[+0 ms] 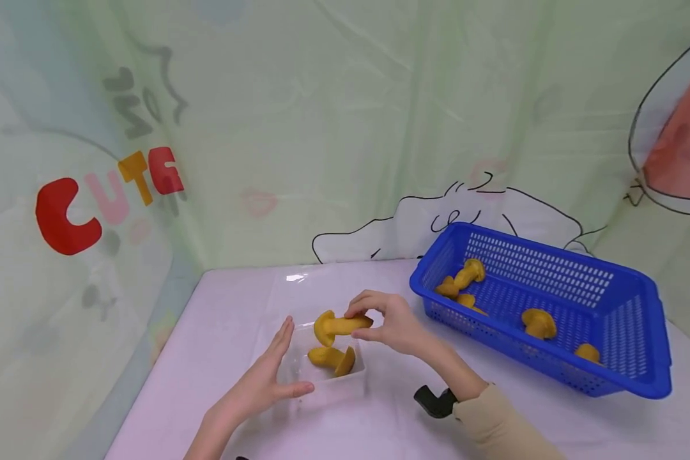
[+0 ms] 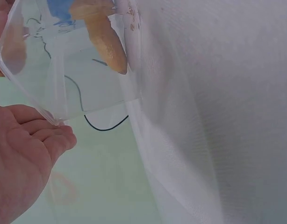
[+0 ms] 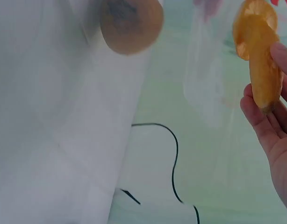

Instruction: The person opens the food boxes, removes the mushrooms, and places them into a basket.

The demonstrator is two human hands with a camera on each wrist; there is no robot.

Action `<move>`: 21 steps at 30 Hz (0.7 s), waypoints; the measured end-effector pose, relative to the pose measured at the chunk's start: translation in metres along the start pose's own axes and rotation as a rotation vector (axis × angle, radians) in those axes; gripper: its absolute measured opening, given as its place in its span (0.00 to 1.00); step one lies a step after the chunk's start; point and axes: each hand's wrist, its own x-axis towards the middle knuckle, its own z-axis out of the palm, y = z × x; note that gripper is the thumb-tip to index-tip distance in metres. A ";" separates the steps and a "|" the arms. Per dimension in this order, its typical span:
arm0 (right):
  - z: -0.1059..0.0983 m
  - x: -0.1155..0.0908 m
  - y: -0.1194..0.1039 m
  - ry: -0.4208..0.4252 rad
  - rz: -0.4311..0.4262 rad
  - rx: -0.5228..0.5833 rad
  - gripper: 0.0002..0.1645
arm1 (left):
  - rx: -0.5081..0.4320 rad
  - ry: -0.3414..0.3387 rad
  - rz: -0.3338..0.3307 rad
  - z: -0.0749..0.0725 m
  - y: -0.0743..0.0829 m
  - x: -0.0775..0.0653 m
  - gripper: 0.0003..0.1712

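A yellow mushroom (image 1: 340, 326) is pinched by its stem between the thumb and fingers of my right hand (image 1: 395, 327), above a clear plastic box (image 1: 340, 391). In the right wrist view the cap of this mushroom (image 3: 265, 65) points away from the hand. Another yellow mushroom (image 1: 324, 356) lies inside the box on its side. My left hand (image 1: 259, 383) is at the box's left side, thumb and fingers spread. The left wrist view shows the fingertips of this hand (image 2: 22, 161) at a corner of the box rim.
To the right stands a blue perforated basket (image 1: 632, 281) with several yellow mushrooms (image 1: 538, 323) inside. A black curved object (image 1: 434, 402) shows by the right wrist. White cloth (image 1: 236, 313) covers the table, and a printed curtain (image 1: 299, 128) hangs behind and at the left.
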 end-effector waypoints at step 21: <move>-0.096 -0.057 0.039 0.659 0.227 -0.220 0.15 | -0.005 -0.018 -0.024 -0.001 0.003 -0.002 0.63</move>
